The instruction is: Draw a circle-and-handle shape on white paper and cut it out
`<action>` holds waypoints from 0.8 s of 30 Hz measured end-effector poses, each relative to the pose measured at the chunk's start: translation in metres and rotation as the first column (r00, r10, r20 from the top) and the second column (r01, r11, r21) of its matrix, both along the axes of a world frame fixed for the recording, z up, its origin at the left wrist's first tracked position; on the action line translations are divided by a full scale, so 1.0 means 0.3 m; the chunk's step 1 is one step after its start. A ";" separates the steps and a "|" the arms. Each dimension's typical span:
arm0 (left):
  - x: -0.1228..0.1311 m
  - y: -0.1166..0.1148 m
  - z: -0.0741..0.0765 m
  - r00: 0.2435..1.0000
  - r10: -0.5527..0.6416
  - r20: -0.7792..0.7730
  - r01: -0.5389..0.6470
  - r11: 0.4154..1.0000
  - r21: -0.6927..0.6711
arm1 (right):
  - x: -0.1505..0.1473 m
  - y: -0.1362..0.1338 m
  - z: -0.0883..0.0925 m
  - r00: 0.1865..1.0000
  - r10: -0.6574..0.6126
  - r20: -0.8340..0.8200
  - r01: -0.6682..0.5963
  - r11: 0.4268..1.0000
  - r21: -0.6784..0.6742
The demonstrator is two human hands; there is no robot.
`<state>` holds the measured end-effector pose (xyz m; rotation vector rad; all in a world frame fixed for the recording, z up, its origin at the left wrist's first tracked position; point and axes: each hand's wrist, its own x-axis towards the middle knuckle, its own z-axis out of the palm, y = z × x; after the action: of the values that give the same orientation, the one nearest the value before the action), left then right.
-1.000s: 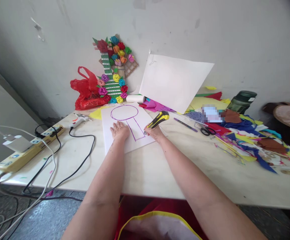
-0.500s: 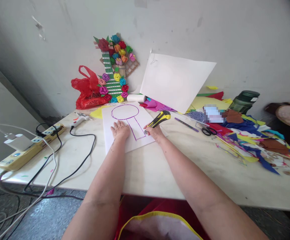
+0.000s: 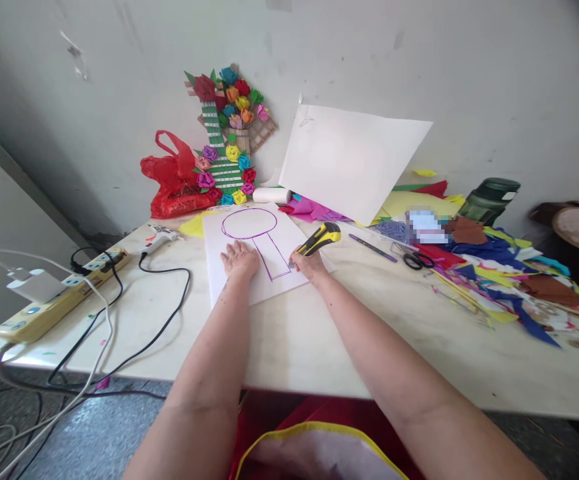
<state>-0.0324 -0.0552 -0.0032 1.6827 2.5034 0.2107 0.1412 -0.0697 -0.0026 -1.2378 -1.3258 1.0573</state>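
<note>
A white sheet of paper or board lies on the table in front of me, with a purple oval and a long slanted rectangle below it drawn in outline. My left hand rests flat on the sheet, left of the rectangle, fingers spread. In my right hand is a yellow and black utility knife, gripped like a pen. Its tip is at the lower right corner of the rectangle, and its back end points up and to the right. Whether the blade has pierced the sheet, I cannot tell.
On the right lie a purple pen, black-handled scissors, coloured scraps and a green bottle. A large white sheet leans against the wall. Leftward are a power strip, cables, a red bag and a paper-flower craft.
Almost nothing differs. The camera view has shifted very slightly, while both hands, the utility knife and the drawn sheet keep their places.
</note>
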 end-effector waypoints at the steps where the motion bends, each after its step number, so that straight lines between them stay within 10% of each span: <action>1: 0.000 -0.001 0.001 1.000 -0.001 0.000 0.001 1.000 -0.001 | 0.001 -0.003 0.002 1.000 -0.001 -0.002 0.001 1.000 -0.001; 24: 0.000 -0.005 0.004 1.000 -0.003 0.008 0.003 1.000 0.016 | 0.011 -0.020 0.004 1.000 0.014 -0.002 -0.014 1.000 -0.018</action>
<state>-0.0323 -0.0568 -0.0019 1.6879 2.4997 0.2380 0.1444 -0.0758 -0.0013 -1.2418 -1.3275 1.0817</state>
